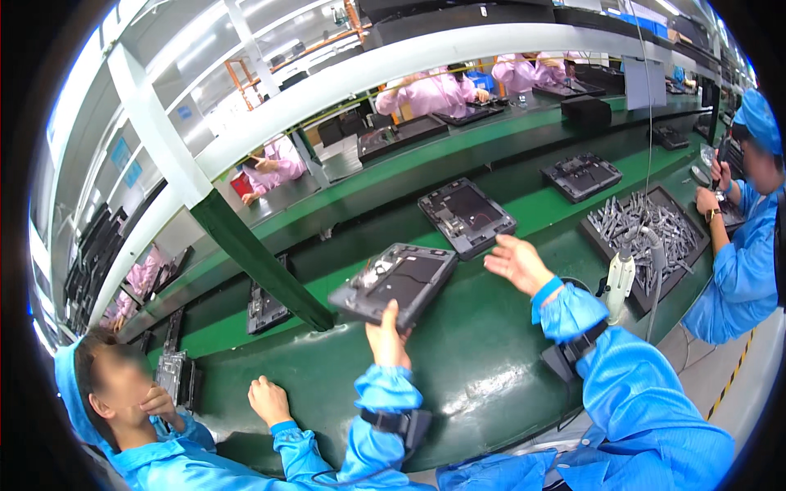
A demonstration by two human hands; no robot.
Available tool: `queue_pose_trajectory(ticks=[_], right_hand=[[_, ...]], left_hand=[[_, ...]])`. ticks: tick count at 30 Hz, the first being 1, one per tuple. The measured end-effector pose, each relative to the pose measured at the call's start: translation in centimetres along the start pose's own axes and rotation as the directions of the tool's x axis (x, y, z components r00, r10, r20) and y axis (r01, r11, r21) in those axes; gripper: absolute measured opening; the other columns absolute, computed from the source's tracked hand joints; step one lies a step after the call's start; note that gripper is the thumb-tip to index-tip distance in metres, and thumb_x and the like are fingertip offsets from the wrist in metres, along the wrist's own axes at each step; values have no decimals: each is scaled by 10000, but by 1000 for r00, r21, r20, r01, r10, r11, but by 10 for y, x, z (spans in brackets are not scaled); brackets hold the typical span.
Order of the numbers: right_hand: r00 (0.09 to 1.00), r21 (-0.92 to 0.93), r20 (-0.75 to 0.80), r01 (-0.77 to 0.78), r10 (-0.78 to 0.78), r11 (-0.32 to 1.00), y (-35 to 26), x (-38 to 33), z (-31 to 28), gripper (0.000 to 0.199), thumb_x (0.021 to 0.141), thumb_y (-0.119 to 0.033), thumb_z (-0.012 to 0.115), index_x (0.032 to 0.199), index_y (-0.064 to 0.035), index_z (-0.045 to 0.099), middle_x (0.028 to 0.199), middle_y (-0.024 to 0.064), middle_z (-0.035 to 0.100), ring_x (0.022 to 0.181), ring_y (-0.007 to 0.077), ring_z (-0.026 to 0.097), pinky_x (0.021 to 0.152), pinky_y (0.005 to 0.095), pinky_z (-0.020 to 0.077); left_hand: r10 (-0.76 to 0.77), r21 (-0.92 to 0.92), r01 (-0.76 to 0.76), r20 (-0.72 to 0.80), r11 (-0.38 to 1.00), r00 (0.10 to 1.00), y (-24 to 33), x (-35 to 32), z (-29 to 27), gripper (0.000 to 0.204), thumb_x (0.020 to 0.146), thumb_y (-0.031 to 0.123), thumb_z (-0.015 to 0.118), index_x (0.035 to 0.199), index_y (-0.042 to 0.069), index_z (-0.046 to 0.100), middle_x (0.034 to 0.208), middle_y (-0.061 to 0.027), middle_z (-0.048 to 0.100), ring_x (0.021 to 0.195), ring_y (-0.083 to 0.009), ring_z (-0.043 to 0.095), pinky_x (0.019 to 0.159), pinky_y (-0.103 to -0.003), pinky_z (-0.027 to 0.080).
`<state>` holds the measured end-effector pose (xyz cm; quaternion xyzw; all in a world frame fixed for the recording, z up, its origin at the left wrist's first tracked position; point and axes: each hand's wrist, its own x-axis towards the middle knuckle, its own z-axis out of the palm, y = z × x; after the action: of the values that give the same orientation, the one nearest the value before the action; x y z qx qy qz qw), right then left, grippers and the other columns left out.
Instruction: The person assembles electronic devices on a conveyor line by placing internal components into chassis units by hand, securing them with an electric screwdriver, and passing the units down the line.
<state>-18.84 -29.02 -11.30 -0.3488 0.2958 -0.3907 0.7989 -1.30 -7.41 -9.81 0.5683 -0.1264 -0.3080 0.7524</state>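
My left hand (386, 340) grips the near edge of a flat black device housing (407, 286), tablet-shaped, with its inside exposed. Metallic parts and a dark rectangular panel show in it. This housing is tilted and raised over the green bench. My right hand (520, 263) is open, palm turned up and fingers spread, with nothing in it. Just beyond those fingertips lies a second housing (467, 217) of the same kind, on the bright green belt. Another one (581, 176) rests farther right on the belt.
A black tray (692, 237) heaped with small grey parts stands right, a white-and-grey tool (620, 274) hanging before it. A green-and-white post (254, 254) rises left of my left hand. Co-workers in blue sit on both sides, one resting a hand (268, 401) on the bench (327, 385).
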Motion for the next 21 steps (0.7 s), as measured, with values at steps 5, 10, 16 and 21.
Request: queue_pose_trajectory(ticks=[5,10,16,21], right_hand=[[953,-380,199,-140,229,914,42,-121,20,759,858,-229,650,1427,4,206,1369,190,381,1230,304,424,926,419,450],[933,-516,353,129,74,847,60,-161,-10,766,804,-25,643,1423,41,196,1424,221,315,1149,232,501,893,303,468],[975,-547,221,153,-35,823,37,-169,-62,599,809,56,576,1366,22,360,1321,165,463,1079,191,548,865,287,472],[985,-392,145,139,-88,910,38,-176,-65,528,841,73,529,1346,27,381,1231,91,453,1029,159,564,853,258,463]], left_hand=[[-93,-190,90,-4,978,996,-49,-115,2,289,880,254,613,1097,95,506,999,-35,602,873,-161,583,707,-322,488],[-445,-155,548,427,822,787,-80,-199,22,357,949,197,494,1261,31,442,1252,-142,521,1152,-290,519,930,-411,440],[-391,339,196,769,920,505,-73,-210,-12,368,879,50,595,1230,1,496,1182,-161,576,1002,-177,593,836,-296,481],[232,698,-565,519,439,822,-41,-191,-17,646,596,95,822,1147,-14,504,968,-132,535,749,-208,538,583,-286,470]])
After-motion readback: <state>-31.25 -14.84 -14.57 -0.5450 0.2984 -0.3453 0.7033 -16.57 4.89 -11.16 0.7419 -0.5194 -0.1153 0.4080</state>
